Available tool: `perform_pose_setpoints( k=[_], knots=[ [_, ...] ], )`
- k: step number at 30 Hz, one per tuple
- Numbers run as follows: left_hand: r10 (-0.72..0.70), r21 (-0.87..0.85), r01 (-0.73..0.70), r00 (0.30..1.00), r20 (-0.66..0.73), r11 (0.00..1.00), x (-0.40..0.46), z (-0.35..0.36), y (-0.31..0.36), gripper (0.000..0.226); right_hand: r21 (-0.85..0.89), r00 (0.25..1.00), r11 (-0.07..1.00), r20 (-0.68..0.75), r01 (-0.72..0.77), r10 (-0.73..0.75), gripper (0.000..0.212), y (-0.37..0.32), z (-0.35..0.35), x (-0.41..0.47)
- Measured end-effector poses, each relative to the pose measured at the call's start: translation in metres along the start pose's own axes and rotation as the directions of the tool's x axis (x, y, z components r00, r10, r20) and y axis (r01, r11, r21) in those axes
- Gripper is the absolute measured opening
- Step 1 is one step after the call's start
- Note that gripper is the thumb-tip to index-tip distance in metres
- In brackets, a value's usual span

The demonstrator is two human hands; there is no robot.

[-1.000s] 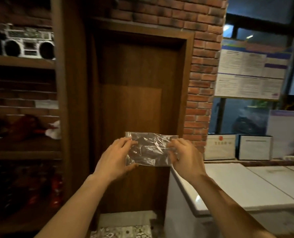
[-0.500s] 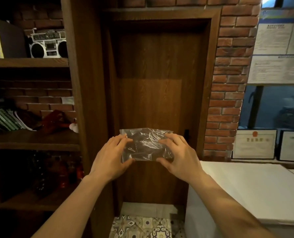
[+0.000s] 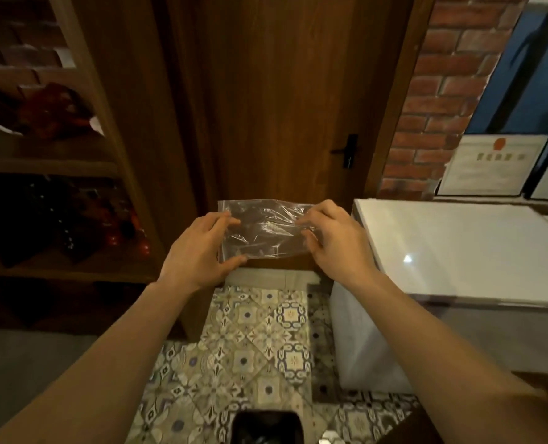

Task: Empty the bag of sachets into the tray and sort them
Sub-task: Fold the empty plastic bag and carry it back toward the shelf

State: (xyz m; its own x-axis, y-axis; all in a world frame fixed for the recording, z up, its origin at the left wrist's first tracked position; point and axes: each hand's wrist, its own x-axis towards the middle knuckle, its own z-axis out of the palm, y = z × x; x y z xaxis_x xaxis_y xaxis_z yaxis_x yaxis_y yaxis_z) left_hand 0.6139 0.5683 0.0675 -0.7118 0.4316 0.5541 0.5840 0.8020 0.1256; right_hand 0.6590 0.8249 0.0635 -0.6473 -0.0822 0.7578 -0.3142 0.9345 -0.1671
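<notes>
From the head camera, a clear plastic bag point(image 3: 266, 230) is held up at arm's length in front of a wooden door point(image 3: 282, 91), above the patterned floor tiles point(image 3: 259, 347). Its left edge is pinched by the left hand point(image 3: 199, 251), thumb beneath and fingers on top; its right edge is gripped by the right hand point(image 3: 333, 238) in the same way. The bag looks flat and see-through, and no sachets can be made out inside. No tray is seen, only a white bench point(image 3: 458, 251) to the right. Whether emptying has been done cannot be told; sorting, it is judged, remains.
</notes>
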Motion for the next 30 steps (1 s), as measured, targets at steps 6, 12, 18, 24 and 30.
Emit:
perform_pose_setpoints(
  k=[6, 12, 18, 24, 30],
  knots=[
    [-0.021, -0.055, 0.031, 0.985, 0.17, 0.998, -0.043, 0.082, -0.001, 0.072, 0.059, 0.985, 0.988, 0.11, -0.143, 0.135, 0.015, 0.028, 0.047, -0.072],
    [-0.067, -0.121, 0.112, 0.943, 0.327, 0.986, -0.106, 0.15, -0.044, 0.072, 0.083, 0.933, 0.965, 0.29, -0.248, 0.215, 0.015, 0.019, 0.111, -0.136],
    [-0.107, -0.135, 0.192, 0.875, 0.472, 0.972, -0.171, 0.215, -0.078, 0.066, -0.063, 0.782, 0.931, 0.525, -0.359, 0.336, 0.016, 0.011, 0.169, -0.217],
    [-0.157, -0.141, 0.297, 0.785, 0.6, 0.944, -0.246, 0.261, -0.092, 0.064, -0.341, 0.416, 0.849, 0.757, -0.405, 0.503, 0.019, -0.007, 0.212, -0.309],
    [-0.186, -0.132, 0.373, 0.703, 0.687, 0.918, -0.307, 0.293, -0.103, 0.063, -0.449, 0.277, 0.794, 0.768, -0.41, 0.577, 0.025, -0.023, 0.244, -0.379]
  ],
)
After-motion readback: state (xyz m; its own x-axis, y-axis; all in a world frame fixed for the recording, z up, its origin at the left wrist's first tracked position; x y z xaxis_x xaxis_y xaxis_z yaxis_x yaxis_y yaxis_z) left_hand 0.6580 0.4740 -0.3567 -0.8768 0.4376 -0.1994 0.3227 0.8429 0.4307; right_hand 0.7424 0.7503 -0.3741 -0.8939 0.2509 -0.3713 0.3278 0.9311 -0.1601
